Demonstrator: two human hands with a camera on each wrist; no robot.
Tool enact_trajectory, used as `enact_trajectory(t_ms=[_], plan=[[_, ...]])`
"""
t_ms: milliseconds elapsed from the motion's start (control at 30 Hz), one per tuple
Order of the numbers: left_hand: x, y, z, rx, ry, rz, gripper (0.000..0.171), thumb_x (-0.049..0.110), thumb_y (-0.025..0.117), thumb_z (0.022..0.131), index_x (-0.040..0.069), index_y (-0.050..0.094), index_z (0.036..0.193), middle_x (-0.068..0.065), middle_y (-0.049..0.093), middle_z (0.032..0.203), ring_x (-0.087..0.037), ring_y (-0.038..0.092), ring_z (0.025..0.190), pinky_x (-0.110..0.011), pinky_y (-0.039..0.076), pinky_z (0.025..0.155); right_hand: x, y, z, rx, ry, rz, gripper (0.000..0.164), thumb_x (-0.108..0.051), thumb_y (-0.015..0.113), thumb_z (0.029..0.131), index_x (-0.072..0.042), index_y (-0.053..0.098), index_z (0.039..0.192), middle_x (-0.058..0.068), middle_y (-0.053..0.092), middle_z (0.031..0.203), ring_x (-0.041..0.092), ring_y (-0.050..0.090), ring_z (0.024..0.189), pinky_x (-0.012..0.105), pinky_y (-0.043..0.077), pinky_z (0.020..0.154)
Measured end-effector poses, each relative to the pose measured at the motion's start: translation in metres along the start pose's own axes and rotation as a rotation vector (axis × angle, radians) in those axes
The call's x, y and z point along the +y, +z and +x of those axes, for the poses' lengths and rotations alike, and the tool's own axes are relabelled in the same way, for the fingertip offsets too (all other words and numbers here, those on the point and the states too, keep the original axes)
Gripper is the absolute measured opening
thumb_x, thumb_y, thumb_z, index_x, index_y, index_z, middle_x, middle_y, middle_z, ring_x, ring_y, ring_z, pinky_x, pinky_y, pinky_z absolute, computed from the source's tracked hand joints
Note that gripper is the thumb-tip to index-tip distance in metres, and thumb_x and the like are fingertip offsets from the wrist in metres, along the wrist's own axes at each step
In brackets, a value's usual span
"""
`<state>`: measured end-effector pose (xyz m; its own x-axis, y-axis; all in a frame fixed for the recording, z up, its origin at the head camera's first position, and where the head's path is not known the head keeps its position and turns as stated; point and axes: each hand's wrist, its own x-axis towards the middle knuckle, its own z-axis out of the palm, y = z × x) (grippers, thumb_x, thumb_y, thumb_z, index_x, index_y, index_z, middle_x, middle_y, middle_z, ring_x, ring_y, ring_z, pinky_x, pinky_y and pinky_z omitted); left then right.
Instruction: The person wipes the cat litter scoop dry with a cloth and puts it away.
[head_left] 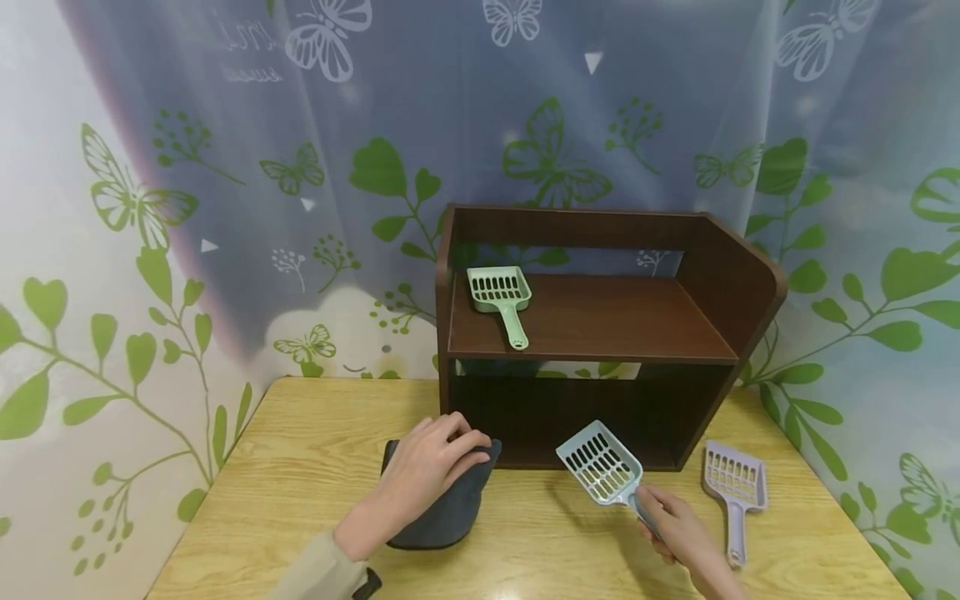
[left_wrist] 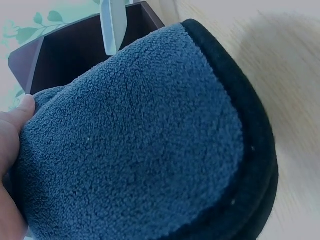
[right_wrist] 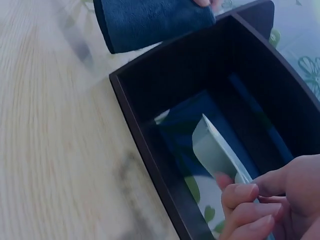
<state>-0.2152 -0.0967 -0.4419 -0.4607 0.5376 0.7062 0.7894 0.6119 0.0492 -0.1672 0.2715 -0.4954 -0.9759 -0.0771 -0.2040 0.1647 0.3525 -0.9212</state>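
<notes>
My left hand (head_left: 435, 471) grips a folded dark blue cloth (head_left: 447, 510) with a black edging, held over the table in front of the shelf's left side. In the left wrist view the fuzzy cloth (left_wrist: 140, 135) fills most of the picture, with the thumb at its left edge. My right hand (head_left: 678, 529) holds a light blue slotted litter scoop (head_left: 602, 465) by its handle, its head tilted up before the lower shelf opening. Seen from the right wrist, the scoop (right_wrist: 217, 147) appears nearly edge-on, with fingers curled round its handle.
A dark brown two-tier shelf (head_left: 600, 321) stands at the back of the wooden table (head_left: 322, 450). On its upper board lies a green litter scoop (head_left: 501, 293). A purple litter scoop (head_left: 736, 492) lies on the table right of my right hand. Behind hangs a patterned curtain (head_left: 375, 100).
</notes>
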Motion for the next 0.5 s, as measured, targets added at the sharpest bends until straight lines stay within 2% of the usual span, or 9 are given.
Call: enact_trajectory(t_ms=[167,500], plan=[[-0.002,-0.001,0.007,0.009,0.025,0.04,0.014,0.031,0.078,0.089,0.025,0.075,0.102,0.007,0.057,0.088,-0.007,0.05,0.068,-0.021,0.03,0.062,-0.011,0.01,0.004,-0.073,-0.028,-0.03,0.05,-0.033,0.04,0.111,0.011,0.062,0.114,-0.001,0.048,0.064,0.004,0.033,0.044,0.018,0.029,0.043],[-0.005,-0.012,0.03,-0.011,0.054,0.102,0.014,0.031,0.077,0.091,0.025,0.074,0.103,0.005,0.056,0.088,-0.009,0.052,0.07,-0.024,0.032,0.062,-0.026,0.033,0.011,-0.181,-0.103,-0.045,0.049,-0.033,0.04,0.111,0.01,0.063,0.11,0.0,0.056,0.069,0.003,0.038,0.045,0.019,0.035,0.042]])
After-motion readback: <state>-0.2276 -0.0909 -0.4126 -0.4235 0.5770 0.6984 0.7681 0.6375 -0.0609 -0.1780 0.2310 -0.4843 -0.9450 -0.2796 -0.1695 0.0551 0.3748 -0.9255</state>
